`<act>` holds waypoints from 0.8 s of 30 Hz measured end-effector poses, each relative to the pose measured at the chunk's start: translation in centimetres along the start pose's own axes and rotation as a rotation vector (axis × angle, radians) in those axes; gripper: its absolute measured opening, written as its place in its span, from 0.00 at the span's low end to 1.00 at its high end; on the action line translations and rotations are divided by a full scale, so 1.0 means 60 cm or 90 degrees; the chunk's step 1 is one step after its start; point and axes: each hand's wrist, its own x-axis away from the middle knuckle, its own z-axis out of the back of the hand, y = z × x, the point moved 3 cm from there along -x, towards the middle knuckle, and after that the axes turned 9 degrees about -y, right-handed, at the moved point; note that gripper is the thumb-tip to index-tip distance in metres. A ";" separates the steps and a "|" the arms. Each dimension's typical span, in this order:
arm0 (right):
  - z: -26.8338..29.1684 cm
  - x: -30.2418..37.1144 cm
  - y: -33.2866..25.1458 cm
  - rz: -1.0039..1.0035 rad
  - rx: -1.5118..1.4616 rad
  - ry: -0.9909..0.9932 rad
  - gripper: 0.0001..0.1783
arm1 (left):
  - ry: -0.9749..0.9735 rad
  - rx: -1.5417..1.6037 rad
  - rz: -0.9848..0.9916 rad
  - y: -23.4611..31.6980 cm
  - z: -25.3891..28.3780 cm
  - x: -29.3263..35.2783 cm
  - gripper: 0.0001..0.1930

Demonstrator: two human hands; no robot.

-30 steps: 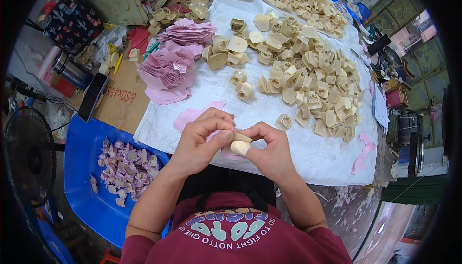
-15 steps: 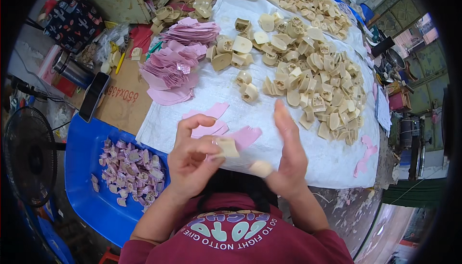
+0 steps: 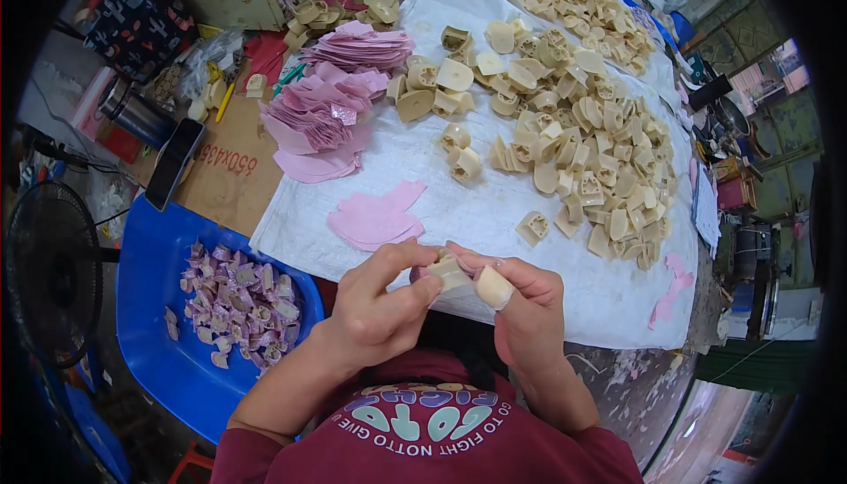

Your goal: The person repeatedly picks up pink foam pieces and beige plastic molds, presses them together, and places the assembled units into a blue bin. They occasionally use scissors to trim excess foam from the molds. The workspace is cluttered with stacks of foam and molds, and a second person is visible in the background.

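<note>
Close to my body, over the near edge of the white sheet, my left hand [image 3: 379, 306] and my right hand [image 3: 531, 306] meet on one small cream plastic shoe heel [image 3: 454, 277]. My left fingers pinch its left side, where a little pink shows. The right fingertips press its far side; the pink material there is mostly hidden by fingers. A cream cover [image 3: 493, 288] wraps my right thumb. Just beyond my hands lie flat pink cut pieces [image 3: 378, 217]. A single heel [image 3: 532, 228] rests on the sheet past my right hand.
A big pile of bare cream heels [image 3: 609, 144] spreads over the right side of the white sheet [image 3: 582, 307]. Stacked pink pieces [image 3: 313, 122] lie far left. At lower left, a blue tub [image 3: 146, 334] contains pink-covered heels [image 3: 243, 303]. A phone [image 3: 174, 165] and a fan [image 3: 53, 272] are left.
My right hand has come in from the right and closed on the heel beside the left fingers. The pink piece that stuck out from the heel is now mostly hidden at the fingers.
</note>
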 end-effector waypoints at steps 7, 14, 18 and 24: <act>-0.016 -0.013 -0.002 0.197 0.490 -0.001 0.18 | 0.034 0.043 0.107 -0.020 -0.020 0.009 0.13; -0.002 -0.036 0.000 0.306 0.540 -0.029 0.15 | 0.061 0.139 0.150 -0.029 -0.022 0.003 0.12; 0.002 -0.043 0.019 0.300 0.480 0.002 0.13 | 0.073 0.131 0.191 -0.032 -0.041 0.003 0.11; 0.037 -0.047 0.031 -0.028 -0.009 -0.105 0.08 | 0.095 0.752 0.554 -0.058 -0.058 0.019 0.07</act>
